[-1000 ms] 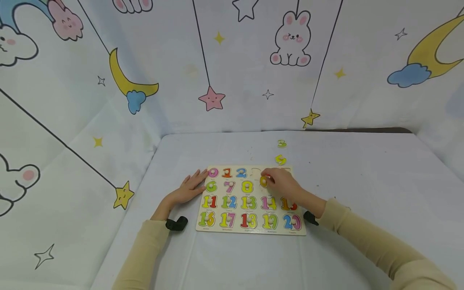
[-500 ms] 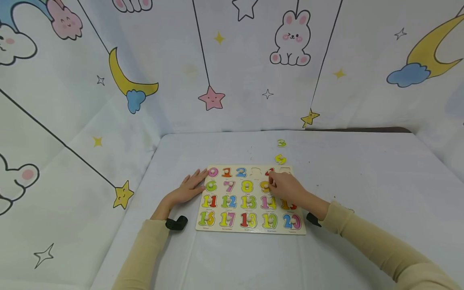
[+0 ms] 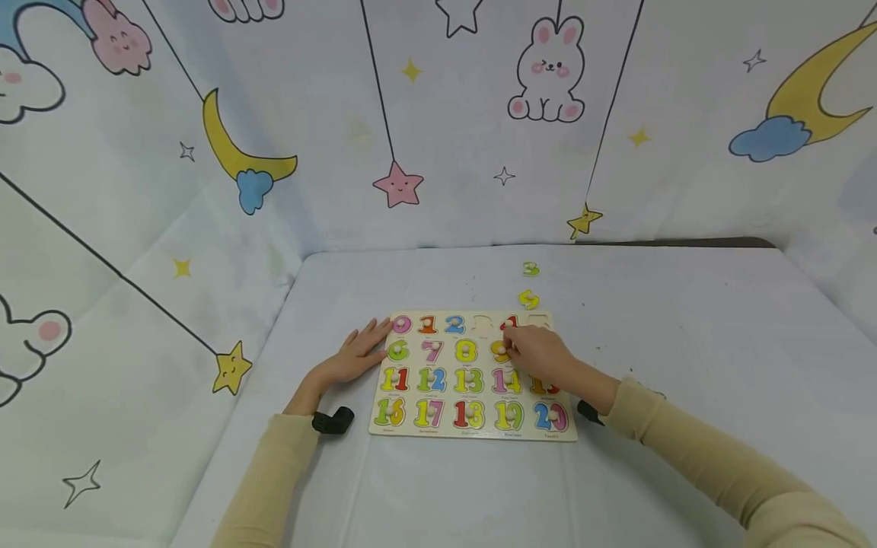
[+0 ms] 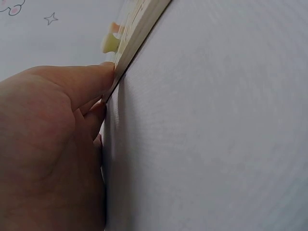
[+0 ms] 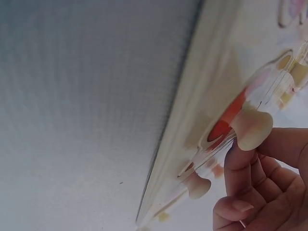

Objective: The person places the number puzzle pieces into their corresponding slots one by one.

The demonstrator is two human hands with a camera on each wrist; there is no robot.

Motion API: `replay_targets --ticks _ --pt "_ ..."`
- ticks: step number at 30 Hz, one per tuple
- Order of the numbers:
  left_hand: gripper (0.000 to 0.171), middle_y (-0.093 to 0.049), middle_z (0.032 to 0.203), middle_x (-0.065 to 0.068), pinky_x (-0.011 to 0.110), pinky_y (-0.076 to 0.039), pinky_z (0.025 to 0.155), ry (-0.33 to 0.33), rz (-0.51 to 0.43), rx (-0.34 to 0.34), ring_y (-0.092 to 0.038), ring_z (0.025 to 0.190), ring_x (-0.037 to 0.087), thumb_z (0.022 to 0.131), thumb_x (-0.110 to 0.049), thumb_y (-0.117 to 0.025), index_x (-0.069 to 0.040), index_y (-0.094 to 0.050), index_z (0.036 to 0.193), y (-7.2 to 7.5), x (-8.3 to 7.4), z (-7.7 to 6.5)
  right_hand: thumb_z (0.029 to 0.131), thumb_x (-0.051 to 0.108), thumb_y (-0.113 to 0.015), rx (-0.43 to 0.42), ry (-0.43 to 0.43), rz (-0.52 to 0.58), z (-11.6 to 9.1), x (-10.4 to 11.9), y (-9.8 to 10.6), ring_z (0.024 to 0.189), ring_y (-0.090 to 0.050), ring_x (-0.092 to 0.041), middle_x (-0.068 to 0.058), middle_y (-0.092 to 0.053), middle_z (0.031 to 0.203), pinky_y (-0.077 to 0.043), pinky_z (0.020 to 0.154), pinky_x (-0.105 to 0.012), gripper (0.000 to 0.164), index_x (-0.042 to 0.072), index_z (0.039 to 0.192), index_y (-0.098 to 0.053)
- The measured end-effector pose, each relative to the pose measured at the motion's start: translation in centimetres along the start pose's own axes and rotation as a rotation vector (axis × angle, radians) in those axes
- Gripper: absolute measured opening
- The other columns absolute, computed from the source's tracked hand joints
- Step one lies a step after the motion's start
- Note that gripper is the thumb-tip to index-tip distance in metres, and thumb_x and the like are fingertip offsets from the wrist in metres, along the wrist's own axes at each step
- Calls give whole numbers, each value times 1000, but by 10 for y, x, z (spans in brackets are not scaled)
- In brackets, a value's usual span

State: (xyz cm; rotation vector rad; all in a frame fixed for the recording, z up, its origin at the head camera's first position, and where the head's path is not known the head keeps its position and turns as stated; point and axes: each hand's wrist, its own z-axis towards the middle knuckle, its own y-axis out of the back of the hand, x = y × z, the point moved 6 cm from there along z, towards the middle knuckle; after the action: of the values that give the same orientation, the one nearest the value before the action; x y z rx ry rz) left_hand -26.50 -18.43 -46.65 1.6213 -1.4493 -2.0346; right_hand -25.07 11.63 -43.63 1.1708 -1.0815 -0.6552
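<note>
A wooden number puzzle board (image 3: 473, 438) lies flat on the white table, most of its knobbed pieces seated in rows. My left hand (image 3: 352, 358) rests at its left edge with spread fingers; in the left wrist view the left hand's thumb (image 4: 91, 79) touches the board's edge. With curled fingers, my right hand (image 3: 544, 354) grips the yellow number 9 piece (image 3: 498, 351) at its right side; the exact contact is hidden. Just above lies the red number 4 piece (image 3: 509, 322), partly covered. In the right wrist view, a wooden knob (image 5: 252, 129) stands before the right fingertips.
Beyond the board lie the loose yellow number 5 piece (image 3: 528, 299) and green number 3 piece (image 3: 530, 269). The top row has a bare recess (image 3: 483, 325) beside the number 2, and another recess (image 3: 539, 320) at its right end. A patterned cloth wall (image 3: 466, 137) rises behind.
The number 9 piece has gone from slightly raised and off its place to level in the board. My right hand has shifted a little right, uncovering the number 4. The left hand has stayed put.
</note>
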Motion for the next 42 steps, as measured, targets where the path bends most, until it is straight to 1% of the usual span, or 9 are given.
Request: replay_targets --ticks 8,14,18,21,25,29,31,35,42 --pt "61 -12 154 12 49 6 107 3 8 -1 2 140 29 100 -27 -45 -7 -17 150 0 4 1 87 12 -67 36 -23 -5 3 0 1 62 -49 -14 1 -59 76 -42 55 -26 8 10 83 -61" --pt "61 -11 154 12 49 6 107 11 -6 6 3 140 28 100 -27 -45 -8 -16 150 -1 5 0 89 18 -66 124 -17 95 5 -6 4 62 -49 -14 3 -55 71 -41 53 -26 8 11 86 -64" --pt "61 -11 154 12 49 7 107 9 -9 6 3 140 29 100 -26 -45 -7 -16 150 -1 4 0 90 20 -64 192 0 173 9 -9 11 69 -52 -15 2 -58 78 -46 58 -27 12 9 95 -67" --pt "61 -11 154 10 48 7 108 16 -5 4 3 140 27 100 -27 -45 -9 -17 151 -1 5 1 92 18 -62 206 19 221 13 -14 21 73 -53 -17 0 -61 85 -48 63 -28 16 6 102 -66" --pt "60 -12 155 8 47 6 108 17 -3 2 3 140 25 100 -27 -45 -11 -17 151 -1 6 1 93 16 -59 164 56 269 23 -26 37 78 -55 -20 -5 -63 90 -49 69 -33 20 1 105 -65" --pt "60 -11 155 9 47 6 108 12 0 3 3 140 26 100 -27 -45 -11 -17 151 0 5 1 95 14 -56 87 53 326 35 -45 50 91 -57 -29 -14 -64 100 -48 80 -42 24 -4 109 -63" --pt "60 -11 154 9 48 6 108 8 0 3 2 140 26 100 -27 -45 -10 -17 151 0 4 1 96 13 -54 50 23 341 42 -56 54 99 -56 -33 -18 -62 107 -46 86 -46 26 -6 112 -61" --pt "60 -12 154 11 49 6 107 -1 -5 4 2 140 28 100 -26 -46 -9 -17 151 0 3 1 97 11 -52 -13 -62 344 55 -77 58 104 -52 -36 -22 -59 111 -42 89 -48 28 -8 115 -59" --pt "60 -13 154 11 49 6 108 -5 3 -4 2 140 28 100 -25 -47 -8 -18 150 0 2 1 97 11 -49 -86 -158 280 75 -98 53 110 -48 -40 -27 -54 117 -40 91 -50 29 -8 118 -56"
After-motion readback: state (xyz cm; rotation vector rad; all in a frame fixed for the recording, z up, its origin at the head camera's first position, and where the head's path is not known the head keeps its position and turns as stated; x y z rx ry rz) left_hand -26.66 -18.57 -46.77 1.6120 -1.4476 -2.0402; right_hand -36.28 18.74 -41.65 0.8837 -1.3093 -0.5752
